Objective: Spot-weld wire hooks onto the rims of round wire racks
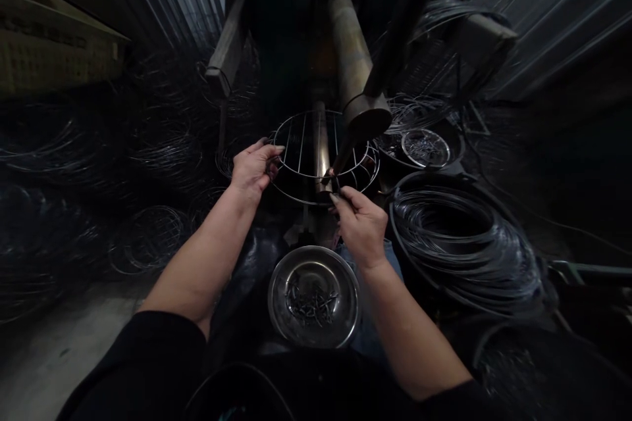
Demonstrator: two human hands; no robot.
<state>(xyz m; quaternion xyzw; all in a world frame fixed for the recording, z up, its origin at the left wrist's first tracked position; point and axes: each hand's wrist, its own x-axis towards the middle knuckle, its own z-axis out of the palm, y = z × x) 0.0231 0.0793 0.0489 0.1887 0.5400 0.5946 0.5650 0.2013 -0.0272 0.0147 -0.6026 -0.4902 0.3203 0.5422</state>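
A round wire frame with two rings joined by thin bars sits around the lower metal bar of a machine. My left hand grips the frame's rim on its left side, thumb on top. At the front, my right hand is closed in a pinch beside the bar's end, where a slanted rod's tip meets the ring. What lies between its fingertips is too small and dark to make out. Below the hands, a steel bowl holds many short metal pieces.
Overhead juts a thick metal cylinder. To the right, a dark tub holds a coil of wire; behind it stands a small dish of metal bits. Wire rings pile up at left. A cardboard box is at upper left.
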